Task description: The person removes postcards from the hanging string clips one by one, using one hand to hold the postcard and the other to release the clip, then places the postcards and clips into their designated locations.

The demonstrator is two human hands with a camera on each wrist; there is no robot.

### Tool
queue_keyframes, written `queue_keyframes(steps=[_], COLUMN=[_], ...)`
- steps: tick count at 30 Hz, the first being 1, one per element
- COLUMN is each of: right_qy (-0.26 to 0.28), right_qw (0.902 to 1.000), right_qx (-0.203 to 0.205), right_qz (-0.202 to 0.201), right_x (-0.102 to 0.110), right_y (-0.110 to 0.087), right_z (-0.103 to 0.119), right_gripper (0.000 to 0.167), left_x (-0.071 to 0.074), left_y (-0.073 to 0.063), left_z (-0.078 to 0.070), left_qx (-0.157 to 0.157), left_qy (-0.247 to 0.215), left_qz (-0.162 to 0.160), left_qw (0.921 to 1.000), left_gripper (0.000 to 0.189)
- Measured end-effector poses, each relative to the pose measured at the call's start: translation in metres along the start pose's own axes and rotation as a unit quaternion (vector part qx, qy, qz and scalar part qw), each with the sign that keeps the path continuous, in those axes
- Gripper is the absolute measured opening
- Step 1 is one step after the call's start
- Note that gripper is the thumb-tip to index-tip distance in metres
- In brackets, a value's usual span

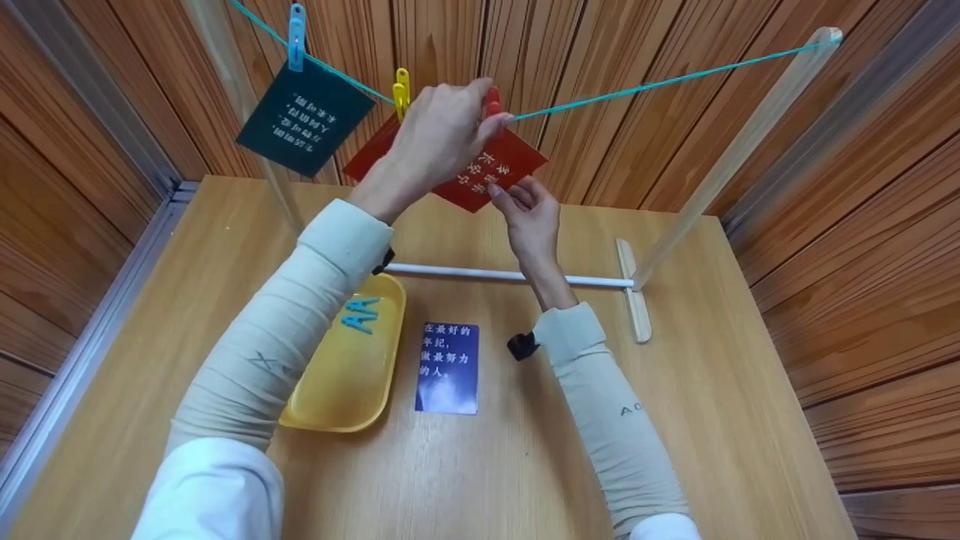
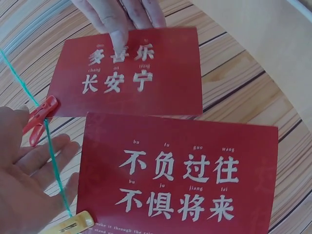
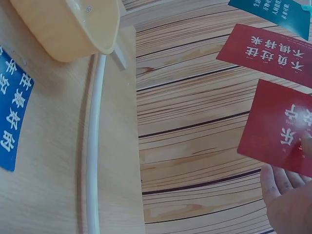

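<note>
My left hand [image 1: 442, 131] is up at the teal line [image 1: 652, 86], with thumb and forefinger at a red clothespin [image 2: 41, 119] on the top edge of a red card [image 1: 517, 155]. From below, my right hand [image 1: 536, 221] pinches that card's lower edge, thumb on the printed face and fingers behind. Beside it, a second red card [image 2: 180, 170] hangs from a yellow clothespin [image 1: 402, 90], partly hidden by my left hand in the head view. Further left, a dark green card [image 1: 304, 120] hangs from a blue clothespin [image 1: 296, 37].
A yellow tray [image 1: 397, 337] with blue clothespins [image 1: 360, 313] stands under my left forearm. A blue card [image 1: 448, 367] lies on the table [image 1: 510, 465] beside it. Wooden posts [image 1: 750, 142] hold the line; a white rod [image 1: 480, 274] runs low between them.
</note>
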State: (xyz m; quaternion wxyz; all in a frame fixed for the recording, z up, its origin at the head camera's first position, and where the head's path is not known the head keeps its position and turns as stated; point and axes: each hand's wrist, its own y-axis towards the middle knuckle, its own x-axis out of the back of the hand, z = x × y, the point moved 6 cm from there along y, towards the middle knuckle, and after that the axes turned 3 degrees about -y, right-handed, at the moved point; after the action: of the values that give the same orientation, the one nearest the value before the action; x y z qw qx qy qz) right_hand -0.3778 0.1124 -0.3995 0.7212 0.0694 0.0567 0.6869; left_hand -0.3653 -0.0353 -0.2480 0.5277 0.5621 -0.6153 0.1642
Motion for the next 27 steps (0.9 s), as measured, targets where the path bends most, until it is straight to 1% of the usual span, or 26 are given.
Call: queue_keyframes(steps=[3,8,13,18,20,23,27], right_qy=[0.012,0.029,0.049,0.054,0.054,0.058,0.065], right_qw=[0.9999,0.9995,0.9985,0.9983,0.9983,0.9982,0.9978], right_qx=[0.006,0.015,0.023,0.023,0.02,0.011,0.008], right_qz=[-0.002,-0.006,-0.006,-0.004,-0.004,-0.002,0.001], right_x=[0.0003,0.0029,0.0057,0.0065,0.0069,0.0072,0.007], right_y=[0.0006,0.0007,-0.0004,-0.0017,-0.0023,-0.0031,-0.0045], right_z=[-0.0003,-0.0004,0.0011,0.0023,0.0022,0.002,0.0028], right_gripper=[0.036,0.029,0.023,0.024,0.025,0.026,0.026], left_x=[-0.0003,0.0015,0.0028,0.0029,0.0029,0.0034,0.005], left_y=[-0.0001,0.0004,0.0021,0.0028,0.0029,0.0028,0.002], left_z=[0.0008,0.004,0.0061,0.0076,0.0079,0.0076,0.0057], left_qx=[0.01,0.039,0.046,0.06,0.059,0.05,0.032], left_qy=[-0.028,-0.076,-0.115,-0.145,-0.155,-0.163,-0.168], left_qz=[-0.003,-0.009,-0.021,-0.023,-0.025,-0.033,-0.053], left_qw=[0.9996,0.9963,0.9921,0.9874,0.9859,0.9848,0.9838], left_gripper=[0.053,0.05,0.045,0.043,0.042,0.039,0.036])
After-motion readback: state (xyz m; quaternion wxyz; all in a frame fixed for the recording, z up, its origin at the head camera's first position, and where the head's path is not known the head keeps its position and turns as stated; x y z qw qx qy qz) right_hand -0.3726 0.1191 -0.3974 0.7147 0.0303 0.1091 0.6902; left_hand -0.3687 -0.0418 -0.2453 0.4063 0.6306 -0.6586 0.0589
